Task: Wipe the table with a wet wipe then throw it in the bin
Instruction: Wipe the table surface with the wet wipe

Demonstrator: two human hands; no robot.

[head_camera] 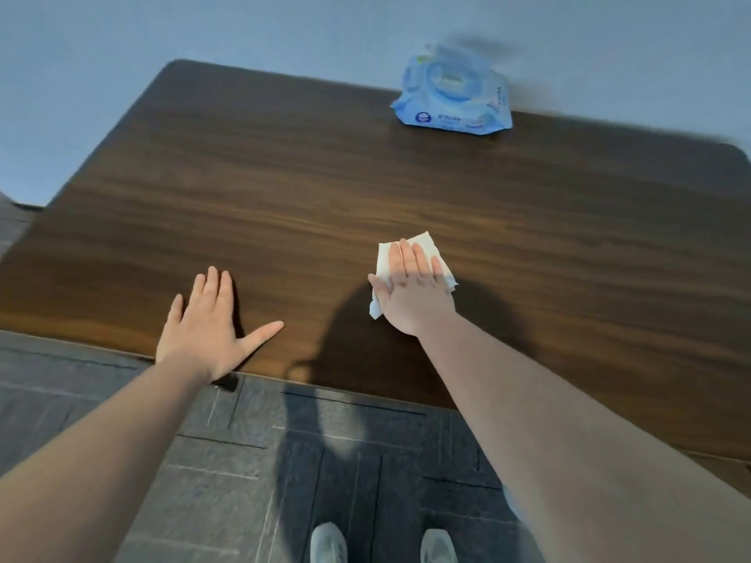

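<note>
A dark wooden table (pixel 365 188) fills the middle of the view. My right hand (pixel 412 292) lies flat, palm down, on a white wet wipe (pixel 422 247) and presses it onto the tabletop near the centre front. The wipe sticks out past my fingertips and beside my thumb. My left hand (pixel 207 331) rests flat on the table near its front edge, fingers spread, holding nothing. No bin is in view.
A blue pack of wet wipes (pixel 453 97) lies at the table's far edge, against the pale wall. Grey patterned floor (pixel 227 461) runs in front of the table, with my two shoes (pixel 382 542) at the bottom.
</note>
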